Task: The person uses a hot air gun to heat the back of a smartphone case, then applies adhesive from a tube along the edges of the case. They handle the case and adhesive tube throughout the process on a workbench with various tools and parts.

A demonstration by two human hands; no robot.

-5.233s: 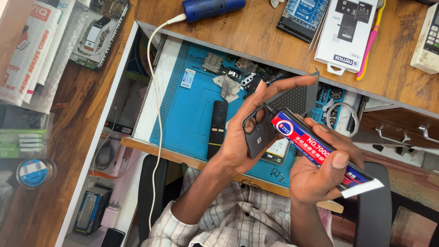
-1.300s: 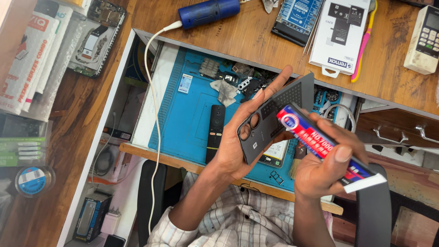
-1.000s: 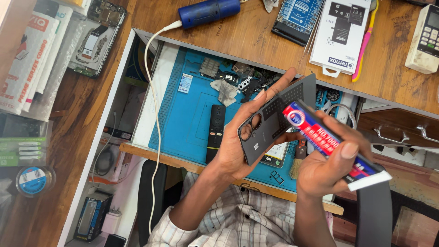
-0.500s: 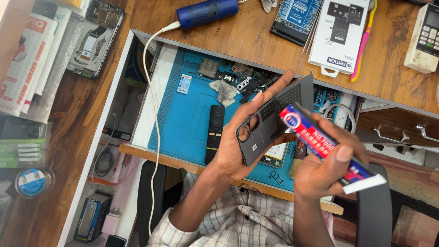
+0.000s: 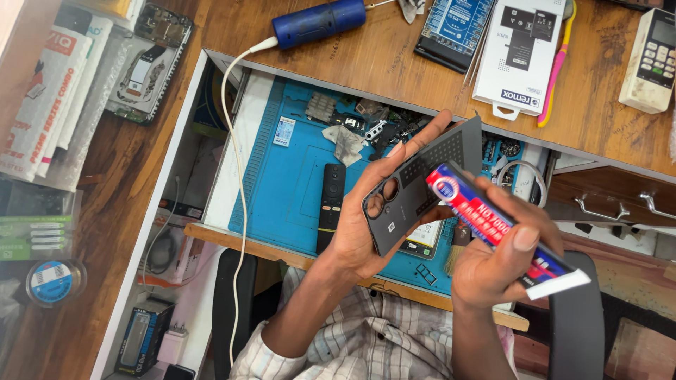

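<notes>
I kept my left hand [image 5: 366, 232] closed around the thin, light, rigid phone cover [image 5: 415, 186] by its edges; my right hand [image 5: 493, 260] squeezed the soft glue tube [image 5: 493, 229].

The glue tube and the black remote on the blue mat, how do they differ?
The glue tube is red, blue and white; the remote is plain black. The tube is held in the right hand, raised against the grey phone cover; the remote lies flat and untouched on the mat. Both are long and narrow.
</notes>
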